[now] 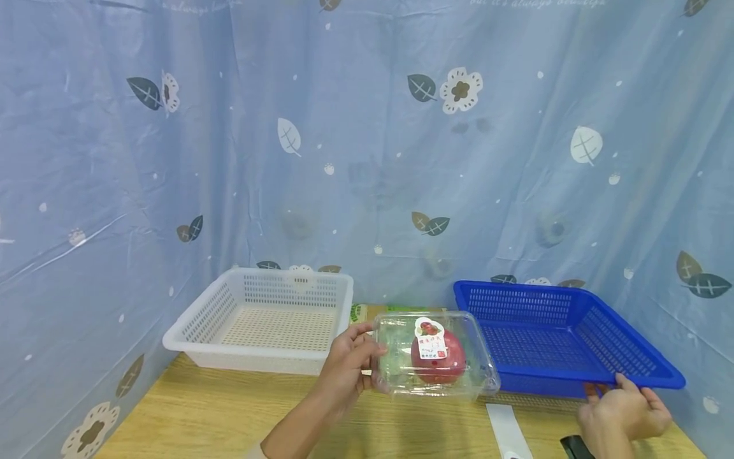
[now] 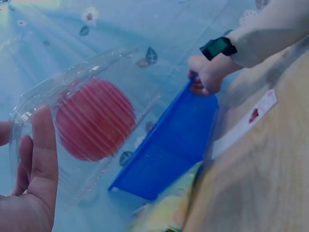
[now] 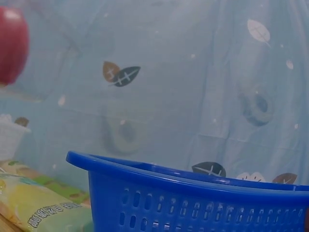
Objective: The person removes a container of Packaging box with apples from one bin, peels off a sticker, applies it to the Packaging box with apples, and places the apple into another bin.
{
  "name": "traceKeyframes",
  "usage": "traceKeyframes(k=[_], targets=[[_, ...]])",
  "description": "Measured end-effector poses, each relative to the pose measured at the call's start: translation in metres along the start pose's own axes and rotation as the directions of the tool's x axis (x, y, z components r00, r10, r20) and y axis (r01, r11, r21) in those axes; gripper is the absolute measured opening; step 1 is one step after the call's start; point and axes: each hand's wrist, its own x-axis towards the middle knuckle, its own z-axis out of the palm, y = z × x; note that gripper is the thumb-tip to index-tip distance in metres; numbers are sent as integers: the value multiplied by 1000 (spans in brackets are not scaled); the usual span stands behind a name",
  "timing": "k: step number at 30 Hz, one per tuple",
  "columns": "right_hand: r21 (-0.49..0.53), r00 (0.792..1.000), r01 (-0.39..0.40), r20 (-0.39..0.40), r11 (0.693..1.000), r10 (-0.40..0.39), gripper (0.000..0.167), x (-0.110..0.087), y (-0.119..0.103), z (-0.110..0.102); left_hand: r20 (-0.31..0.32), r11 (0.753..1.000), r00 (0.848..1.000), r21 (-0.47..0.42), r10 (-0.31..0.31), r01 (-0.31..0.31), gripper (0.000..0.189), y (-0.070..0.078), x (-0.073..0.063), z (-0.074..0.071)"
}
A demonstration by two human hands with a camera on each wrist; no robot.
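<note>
My left hand (image 1: 346, 364) grips the left end of a clear plastic lidded box (image 1: 479, 360), fingers at its edge, and holds it up over the table. Through the clear plastic shows a round red fruit (image 1: 455, 358), like an apple. A white label with a red picture (image 1: 431, 347) is on the box. On the right, my right hand (image 1: 622, 411) holds the front rim of a blue slotted basket (image 1: 536, 347), fingers under the edge. In the left wrist view the same blue basket (image 2: 169, 140) hangs from the right hand's grip beyond the box.
A white slotted basket (image 1: 258, 356) stands at the back left of the wooden table (image 1: 229, 408). Between the baskets lies a yellow-green printed package (image 3: 43, 205), mostly behind the box in the head view. A white strip (image 1: 504, 424) lies near the right arm. A blue curtain (image 1: 355, 127) encloses the table.
</note>
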Motion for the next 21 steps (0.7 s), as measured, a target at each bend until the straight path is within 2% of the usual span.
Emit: traceKeyframes(k=[4, 9, 15, 21], targets=[[23, 1000, -3, 7, 1000, 3, 27, 0, 0, -1, 8, 1000, 1000, -1, 25, -25, 65, 3, 13, 6], [37, 1000, 9, 23, 999, -9, 28, 1, 0, -3, 7, 1000, 1000, -12, 22, -22, 65, -1, 30, 17], [56, 999, 19, 49, 998, -22, 26, 2, -3, -5, 3, 998, 1000, -59, 15, -15, 63, -13, 53, 39], [22, 992, 58, 109, 998, -60, 27, 4, -1, -9, -28, 997, 1000, -83, -10, 8, 62, -25, 76, 63]])
